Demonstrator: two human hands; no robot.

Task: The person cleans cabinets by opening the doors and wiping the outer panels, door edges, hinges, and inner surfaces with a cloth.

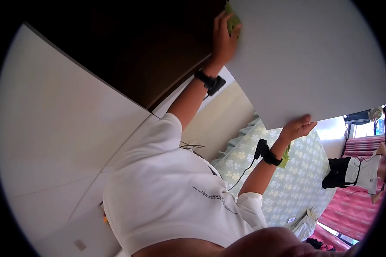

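My left hand [226,40] is raised at the top of the view, its fingers closed on a green cloth [233,23]. The cloth lies against the edge of a pale grey cabinet door [309,55]. Lower on the same door, my right hand [297,128] grips its bottom edge, thumb on one side and fingers on the other. Another green piece, perhaps cloth [287,157], shows behind my right wrist; I cannot tell what it rests on. The dark cabinet interior [158,51] lies left of my left hand.
White cabinet panels [64,111] fill the left. Beyond my arms spreads a green floral cover [287,192]. At the right, a person in a white top [364,173] stands by pink curtains [347,214]. Black wrist devices [272,158] with cables are on both my arms.
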